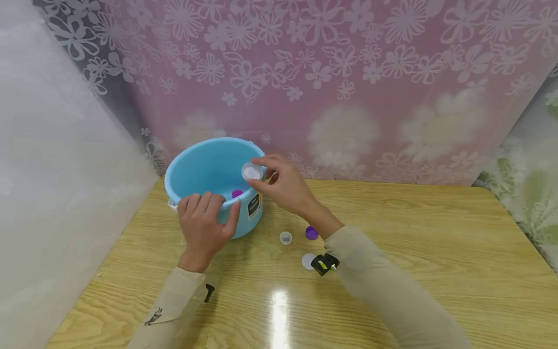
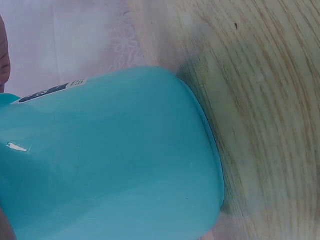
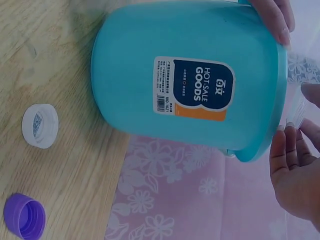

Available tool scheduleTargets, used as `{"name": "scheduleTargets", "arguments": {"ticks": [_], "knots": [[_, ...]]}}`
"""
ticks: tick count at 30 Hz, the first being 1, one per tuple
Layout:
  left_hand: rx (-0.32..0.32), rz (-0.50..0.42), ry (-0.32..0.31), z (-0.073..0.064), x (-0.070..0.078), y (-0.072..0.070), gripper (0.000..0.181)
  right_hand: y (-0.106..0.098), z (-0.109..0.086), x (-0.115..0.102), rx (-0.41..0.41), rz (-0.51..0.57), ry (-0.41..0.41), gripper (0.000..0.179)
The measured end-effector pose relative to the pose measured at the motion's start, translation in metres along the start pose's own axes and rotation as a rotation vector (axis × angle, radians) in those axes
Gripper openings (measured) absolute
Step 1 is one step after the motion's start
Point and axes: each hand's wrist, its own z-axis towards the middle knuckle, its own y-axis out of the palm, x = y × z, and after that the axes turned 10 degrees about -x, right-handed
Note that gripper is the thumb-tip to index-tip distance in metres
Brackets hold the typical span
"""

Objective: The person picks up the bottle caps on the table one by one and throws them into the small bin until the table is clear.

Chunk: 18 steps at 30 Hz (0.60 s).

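Note:
A light blue bucket [image 1: 248, 224] stands tilted toward the front on the wooden table, its mouth facing me. My left hand [image 1: 204, 222] grips the near rim, fingers hooked over the edge and thumb against the outer wall. Between thumb and fingertips my right hand [image 1: 287, 185] pinches a clear, ridged plastic cap [image 1: 251, 171] with a whitish inside, held right at the bucket's right rim. In the right wrist view the same cap [image 3: 298, 110] sits beside the rim. A purple cap [image 1: 237, 193] lies inside the bucket, partly hidden by the near rim.
On the table right of the bucket lie a small white cap [image 1: 286, 238], a purple bottle cap [image 1: 311, 233] and a flat white disc [image 1: 308, 261], partly covered by the right wrist strap [image 1: 324, 264]. A flowered pink curtain [image 1: 331, 97] hangs behind the table [image 1: 414, 242].

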Motion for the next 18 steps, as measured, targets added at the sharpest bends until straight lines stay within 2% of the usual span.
{"name": "scheduleTargets", "arguments": {"ticks": [10, 18], "knots": [[-0.008, 0.005, 0.002, 0.0, 0.001, 0.0, 0.038, 0.008, 0.002, -0.002, -0.037, -0.089, 0.012, 0.044], [-0.002, 0.005, 0.003, 0.0, -0.001, 0.0, 0.038, 0.012, 0.005, 0.0, -0.032, -0.099, 0.017, 0.045]]}}
